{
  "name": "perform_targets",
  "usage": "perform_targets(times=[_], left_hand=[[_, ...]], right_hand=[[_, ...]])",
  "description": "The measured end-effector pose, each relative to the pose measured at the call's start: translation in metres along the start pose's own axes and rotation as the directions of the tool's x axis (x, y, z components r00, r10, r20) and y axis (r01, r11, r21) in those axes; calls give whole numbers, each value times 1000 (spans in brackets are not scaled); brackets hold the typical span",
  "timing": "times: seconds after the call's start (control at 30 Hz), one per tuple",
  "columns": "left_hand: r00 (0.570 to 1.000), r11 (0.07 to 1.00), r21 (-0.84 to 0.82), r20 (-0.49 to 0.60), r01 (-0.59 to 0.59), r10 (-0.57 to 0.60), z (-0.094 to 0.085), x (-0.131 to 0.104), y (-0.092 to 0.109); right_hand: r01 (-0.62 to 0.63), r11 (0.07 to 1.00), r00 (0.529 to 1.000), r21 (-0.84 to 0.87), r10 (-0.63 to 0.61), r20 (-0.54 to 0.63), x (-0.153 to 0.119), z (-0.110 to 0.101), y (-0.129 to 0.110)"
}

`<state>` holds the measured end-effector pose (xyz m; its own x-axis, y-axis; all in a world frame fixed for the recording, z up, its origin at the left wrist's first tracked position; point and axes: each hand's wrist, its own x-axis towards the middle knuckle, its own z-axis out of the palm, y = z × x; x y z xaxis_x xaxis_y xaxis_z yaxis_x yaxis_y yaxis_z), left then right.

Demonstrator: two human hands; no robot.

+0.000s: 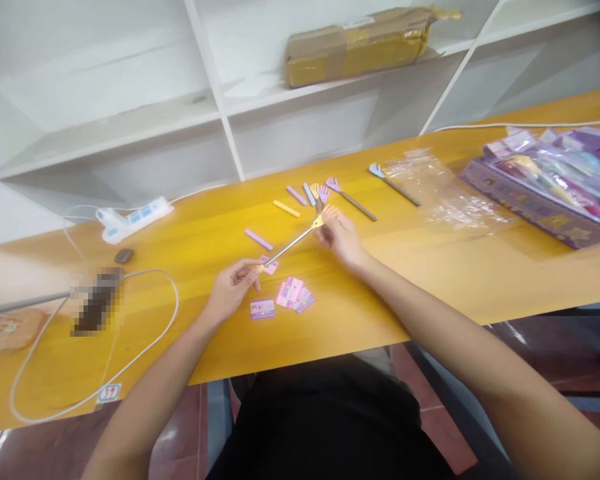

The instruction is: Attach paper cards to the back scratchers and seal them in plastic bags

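Note:
Between my two hands stretches a back scratcher (290, 245) with a thin metal rod and a yellow claw head. My left hand (230, 288) pinches its lower end, and the fingers of my right hand (341, 239) close on the claw head. Just beyond lie more claw-headed scratchers, among them a purple one (353, 200) and a blue one (395, 185). A yellow and a purple claw head (324, 193) sit behind my right hand, partly hidden. Loose coloured sticks, including a yellow one (287, 209) and a purple one (259, 239), are scattered nearby. Small pink-purple cards (263, 309) lie near my left hand.
A purple box (540, 207) of wrapped items stands at the right beside clear plastic bags (445, 193). To the left are a white power strip (137, 220), a looping cable (173, 313) and a small dark object (124, 256). A taped carton (357, 50) rests on the shelf.

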<state>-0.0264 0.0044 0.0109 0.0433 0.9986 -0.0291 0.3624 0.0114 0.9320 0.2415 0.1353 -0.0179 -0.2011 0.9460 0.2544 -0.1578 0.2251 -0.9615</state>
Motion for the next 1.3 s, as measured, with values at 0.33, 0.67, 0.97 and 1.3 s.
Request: perform_targets(times=[0.33,0.67,0.97,1.3], left_hand=[[1000,999,-45,26,-3,4,1,0,2],[1000,1000,-28,26,8,-8,1,-1,0],[1000,1000,-13,28,-14,14,3,-4,1],[999,997,-78,28,-15,17,8,-7,3]], right_hand=[[5,1000,996,-29,-3,88,-1,1,1],[-61,997,980,36,53,190,-3,3,3],[-14,999,939,-31,24,343,-16,14,0],[-25,1000,907,-2,24,421,-33,28,2]])
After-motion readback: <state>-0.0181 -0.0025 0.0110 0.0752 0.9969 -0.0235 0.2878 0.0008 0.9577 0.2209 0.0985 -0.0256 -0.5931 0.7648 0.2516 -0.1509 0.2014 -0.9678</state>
